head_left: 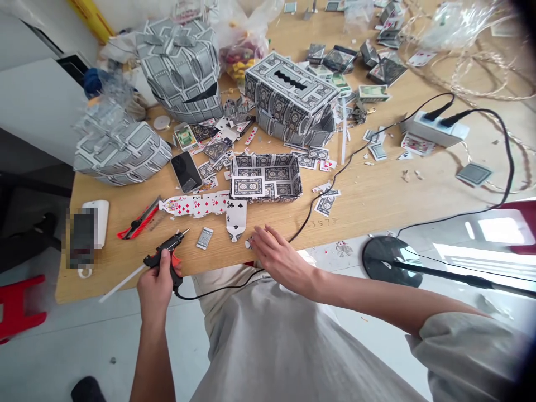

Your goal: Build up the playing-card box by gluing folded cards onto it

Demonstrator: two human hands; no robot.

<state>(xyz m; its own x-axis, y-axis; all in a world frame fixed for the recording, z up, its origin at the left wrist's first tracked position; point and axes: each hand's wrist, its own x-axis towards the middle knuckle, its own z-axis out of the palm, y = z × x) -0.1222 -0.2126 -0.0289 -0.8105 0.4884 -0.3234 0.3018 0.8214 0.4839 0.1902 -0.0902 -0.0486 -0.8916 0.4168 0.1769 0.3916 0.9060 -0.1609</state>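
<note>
My left hand [156, 290] grips a black hot glue gun [165, 251] with an orange trigger, its nozzle pointing up and right. A white glue stick [121, 283] juts from its back. My right hand [272, 254] is at the table's front edge, fingers curled together over a small pale thing that they mostly hide. Just beyond it lies a strip of joined playing cards [196, 205], faces up, with a card [237, 218] folded to a point at its right end. Behind stands an open box made of cards [266, 195]. One small folded card [205, 238] lies between my hands.
A red utility knife [140, 218] and a phone [186, 172] lie at left. Woven card baskets [180, 67] and a lidded card box [293, 92] stand behind. A black cord [312, 209] runs to a white power strip [435, 128]. Loose cards litter the wooden table [372, 190].
</note>
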